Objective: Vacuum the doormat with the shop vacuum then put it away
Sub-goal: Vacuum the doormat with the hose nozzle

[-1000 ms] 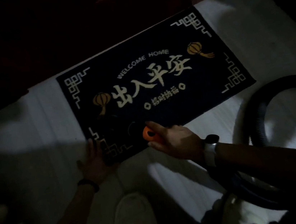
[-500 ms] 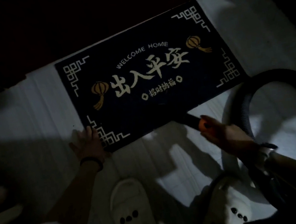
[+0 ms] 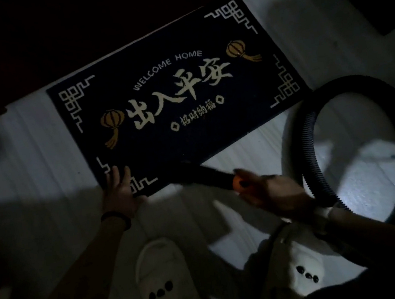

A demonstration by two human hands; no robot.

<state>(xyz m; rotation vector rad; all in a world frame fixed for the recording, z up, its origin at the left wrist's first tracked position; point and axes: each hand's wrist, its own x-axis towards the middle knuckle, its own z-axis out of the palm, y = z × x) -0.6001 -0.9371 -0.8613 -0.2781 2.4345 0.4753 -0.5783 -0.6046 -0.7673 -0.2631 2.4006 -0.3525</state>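
Your left hand lies flat, fingers straight, pressing the near left corner of the doormat, which lies on the pale floor in front of you. Your right hand grips the vacuum wand at its orange collar; the wand's dark nozzle end rests on the mat's near edge. The ribbed hose loops on the floor to your right. Two white slippers show below.

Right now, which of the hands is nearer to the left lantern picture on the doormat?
Left. The left hand presses the doormat corner below the left lantern; the right hand is off the mat.
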